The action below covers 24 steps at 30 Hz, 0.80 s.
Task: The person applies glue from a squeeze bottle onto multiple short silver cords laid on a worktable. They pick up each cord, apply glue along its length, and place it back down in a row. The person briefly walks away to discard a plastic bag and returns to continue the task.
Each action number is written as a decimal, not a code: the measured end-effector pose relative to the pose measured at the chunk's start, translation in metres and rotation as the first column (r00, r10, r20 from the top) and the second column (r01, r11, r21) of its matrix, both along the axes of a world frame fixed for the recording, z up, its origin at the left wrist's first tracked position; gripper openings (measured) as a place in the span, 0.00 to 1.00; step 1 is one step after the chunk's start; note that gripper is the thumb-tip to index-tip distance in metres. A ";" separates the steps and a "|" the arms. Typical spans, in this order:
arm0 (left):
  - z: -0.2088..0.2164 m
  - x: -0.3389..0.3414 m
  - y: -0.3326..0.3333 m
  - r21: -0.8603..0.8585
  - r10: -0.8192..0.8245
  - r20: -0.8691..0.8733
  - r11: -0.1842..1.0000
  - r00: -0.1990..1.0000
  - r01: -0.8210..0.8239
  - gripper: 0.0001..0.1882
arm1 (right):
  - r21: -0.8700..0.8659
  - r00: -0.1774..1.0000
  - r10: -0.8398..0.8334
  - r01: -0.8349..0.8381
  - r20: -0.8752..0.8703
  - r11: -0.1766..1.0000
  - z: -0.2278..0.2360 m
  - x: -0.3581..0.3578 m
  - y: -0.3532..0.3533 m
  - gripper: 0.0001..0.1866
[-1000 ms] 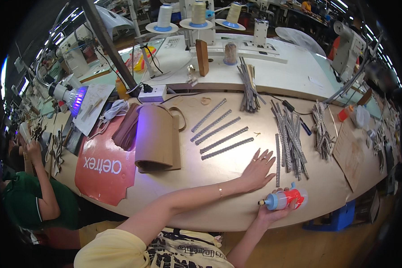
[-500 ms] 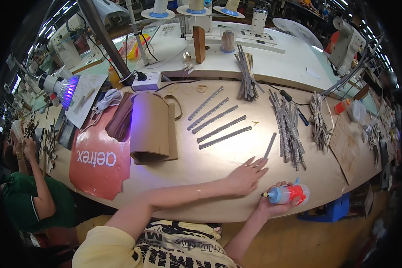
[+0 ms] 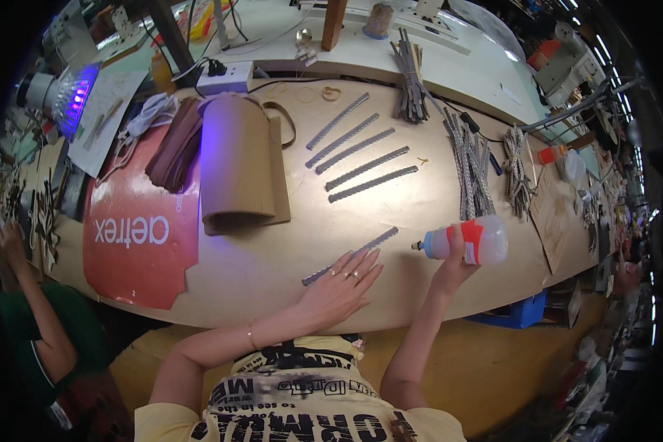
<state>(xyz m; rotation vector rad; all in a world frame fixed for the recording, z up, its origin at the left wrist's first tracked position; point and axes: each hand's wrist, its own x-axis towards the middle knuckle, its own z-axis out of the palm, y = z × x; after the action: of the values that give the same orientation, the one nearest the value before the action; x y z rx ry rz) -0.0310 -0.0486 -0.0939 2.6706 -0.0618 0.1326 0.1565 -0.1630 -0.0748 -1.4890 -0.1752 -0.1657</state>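
My left hand [image 3: 340,289] lies flat with fingers stretched over a grey braided strip [image 3: 381,237], whose two ends show past the hand. The strip rests slantwise on the tan tabletop near its front edge. My right hand [image 3: 455,267] grips a clear squeeze bottle [image 3: 494,237] with a red label and a blue cap. Its narrow nozzle [image 3: 418,245] points left, to the right of the strip. Farther back, several similar braided strips [image 3: 368,177] lie side by side in a fanned row.
Bundles of grey strips [image 3: 470,166] and paler strips [image 3: 518,173] lie at the right. A curved brown board [image 3: 236,158] stands left, beside brown folded material [image 3: 175,147] on a red sheet [image 3: 140,258]. A lit lamp [image 3: 74,99] and a co-worker's arm [image 3: 48,313] are far left.
My left hand has moved left, and the strip now lies under it instead of farther right. The bottle has been lifted higher in my right hand. The whole view has shifted.
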 end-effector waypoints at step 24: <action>-0.020 0.027 -0.021 0.216 0.187 0.015 0.959 0.982 -0.186 0.33 | -0.261 0.962 0.079 -0.008 0.262 0.965 -0.026 -0.003 0.042 0.18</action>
<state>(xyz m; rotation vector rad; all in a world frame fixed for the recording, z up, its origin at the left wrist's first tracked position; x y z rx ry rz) -0.0038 -0.0698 -0.1136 2.8916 0.1888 0.1881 0.1533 -0.1215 -0.1004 -1.7164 -0.4647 -0.3208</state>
